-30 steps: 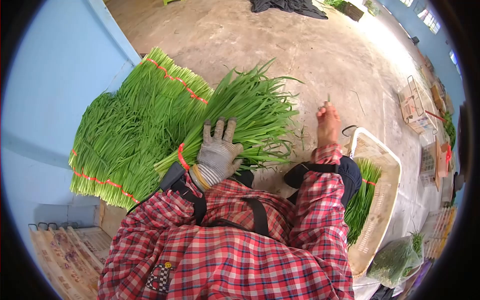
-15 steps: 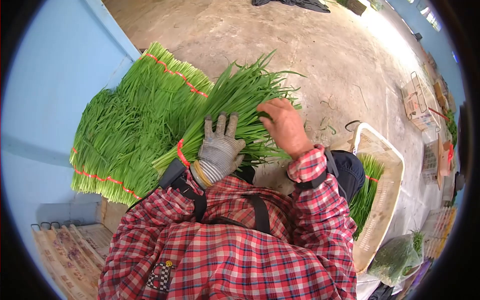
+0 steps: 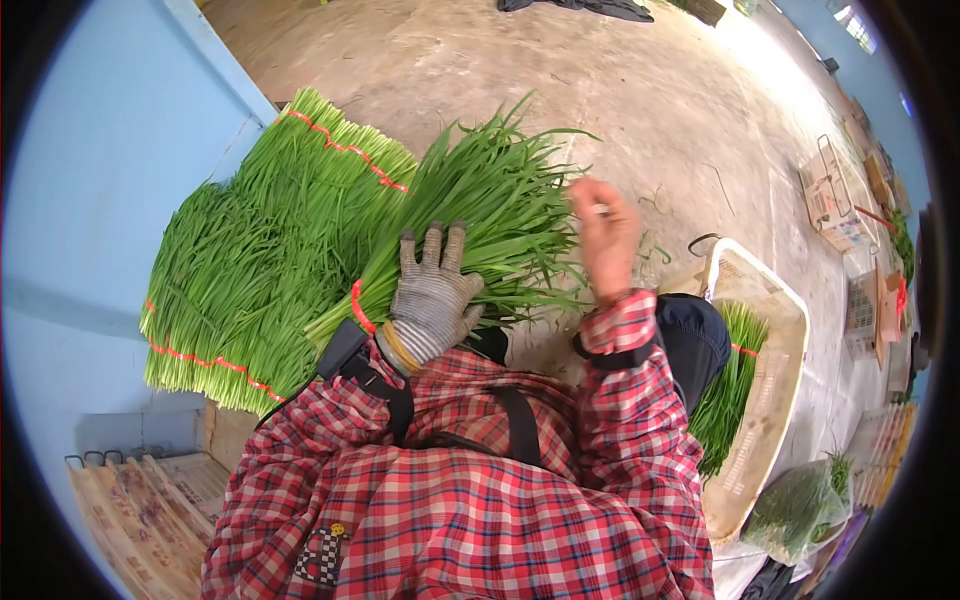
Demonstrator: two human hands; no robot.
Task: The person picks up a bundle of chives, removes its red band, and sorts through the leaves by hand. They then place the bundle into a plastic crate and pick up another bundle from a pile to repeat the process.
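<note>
A bundle of garlic chives (image 3: 490, 200), bound near its pale stem end by a red tie (image 3: 362, 305), lies in front of me with its leaf tips fanned to the upper right. My left hand (image 3: 432, 290), in a striped grey glove, rests flat on the bundle with fingers stretched out. Bare and slightly blurred, my right hand (image 3: 606, 240) is raised just right of the leaf tips, apart from them. Its fingers are curled together with the thumb; whether anything small is pinched there is hidden.
Tied bundles of chives (image 3: 250, 260) are piled on the left against a blue wall (image 3: 90, 200). At my right stands a white plastic crate (image 3: 770, 400) with more chives (image 3: 735, 390). A clear bag of greens (image 3: 800, 510) sits behind it. Loose leaves litter the concrete floor (image 3: 660, 120).
My right hand has moved right, away from the leaf tips, and turned more upright. My left hand stays on the bundle, with the view shifted slightly.
</note>
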